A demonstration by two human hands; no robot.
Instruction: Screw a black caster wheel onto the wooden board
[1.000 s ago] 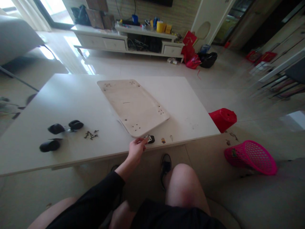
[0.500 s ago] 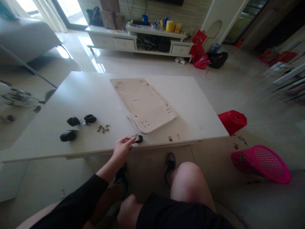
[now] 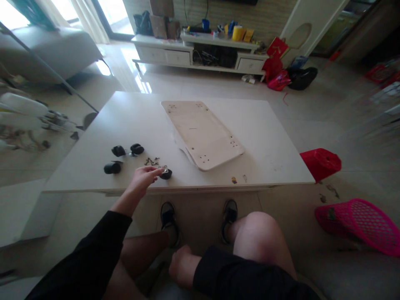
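black caster (image 3: 166, 174) in left fingers (image 3: 155, 171), near screws (image 3: 148, 161)

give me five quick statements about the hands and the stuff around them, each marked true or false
1. The left hand holds a black caster by its metal plate. True.

2. The right hand rests on the pale board. False: it is off the table, nearer the person.

3. Other black casters lie on the table, left of the board in the picture. True.

4. The screws lie on the board. False: they lie on the table beside it.

5. The pink basket is on the floor. True.
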